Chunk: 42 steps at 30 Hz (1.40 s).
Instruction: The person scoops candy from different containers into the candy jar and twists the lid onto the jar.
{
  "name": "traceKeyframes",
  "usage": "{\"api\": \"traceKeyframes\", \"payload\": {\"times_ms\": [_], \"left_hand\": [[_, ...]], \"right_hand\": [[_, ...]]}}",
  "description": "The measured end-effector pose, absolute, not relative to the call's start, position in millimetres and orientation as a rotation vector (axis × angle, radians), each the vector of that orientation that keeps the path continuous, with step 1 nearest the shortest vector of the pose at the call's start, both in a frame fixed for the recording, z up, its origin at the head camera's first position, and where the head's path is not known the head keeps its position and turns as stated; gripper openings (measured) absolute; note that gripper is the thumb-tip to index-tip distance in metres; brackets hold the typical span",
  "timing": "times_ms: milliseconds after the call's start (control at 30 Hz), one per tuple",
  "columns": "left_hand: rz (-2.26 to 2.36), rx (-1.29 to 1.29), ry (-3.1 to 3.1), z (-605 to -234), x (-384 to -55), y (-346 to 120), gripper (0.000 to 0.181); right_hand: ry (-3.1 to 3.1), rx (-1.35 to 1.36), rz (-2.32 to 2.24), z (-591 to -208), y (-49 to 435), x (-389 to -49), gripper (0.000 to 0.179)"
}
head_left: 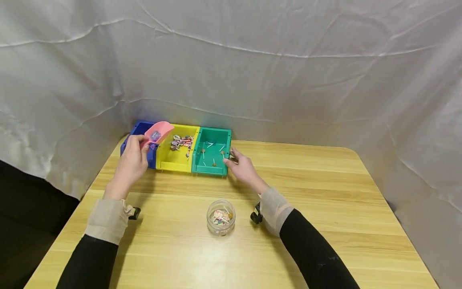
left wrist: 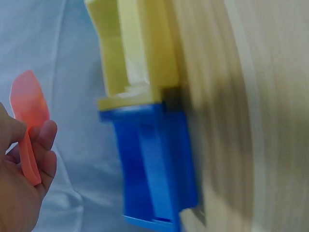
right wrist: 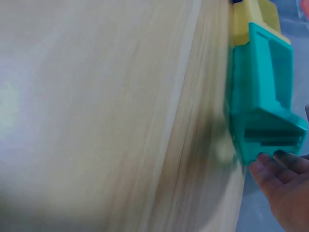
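My left hand (head_left: 130,159) pinches the handle of a pink scoop (head_left: 163,129) above the blue bin (head_left: 138,127). A translucent bluish-purple piece (head_left: 155,135) shows in the scoop. In the left wrist view, thumb and fingers close round the scoop's handle. My right hand (head_left: 244,170) touches the right side wall of the green bin (head_left: 211,170), its fingertips against the outside in the right wrist view. Several small lollipops (head_left: 214,162) lie spread in the green bin. The yellow bin (head_left: 173,165) between them holds a heap of wrapped candies (head_left: 181,142).
A clear round jar (head_left: 221,228) with small lollipops inside stands on the wooden table (head_left: 325,208), in front of the bins and between my forearms. The three bins stand side by side at the back left. A grey cloth (head_left: 270,80) hangs behind and beside the table.
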<state>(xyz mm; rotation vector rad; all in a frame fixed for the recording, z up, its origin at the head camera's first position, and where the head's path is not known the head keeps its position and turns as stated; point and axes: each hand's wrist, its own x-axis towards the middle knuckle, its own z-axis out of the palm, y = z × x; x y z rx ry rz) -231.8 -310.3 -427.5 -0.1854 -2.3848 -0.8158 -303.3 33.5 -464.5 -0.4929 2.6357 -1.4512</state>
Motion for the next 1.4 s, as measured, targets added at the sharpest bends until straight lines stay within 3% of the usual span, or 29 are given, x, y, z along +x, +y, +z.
{"api": "traceKeyframes", "payload": {"times_ms": [467,833,1100,1400], "left_hand": [[-0.821,-0.572,-2.316,-412.1,-202.4,-267.2,0.021],[-0.804,-0.771,-2.362,-412.7,-176.0,-239.6,0.030],[-0.812,-0.915,-2.337,-412.9,-159.4,-224.4,0.032],[-0.792,-1.052,-2.377,-417.7,-141.6,-214.3,0.028]], "right_hand": [[2.441,-0.641,-1.640,-448.0,74.9,-246.1,0.062],[2.140,-0.614,-1.545,-457.6,93.9,-192.0,0.081],[2.016,-0.750,-1.444,-467.6,94.1,-181.2,0.101],[2.003,-0.725,-1.450,-476.1,84.9,-176.6,0.100]]}}
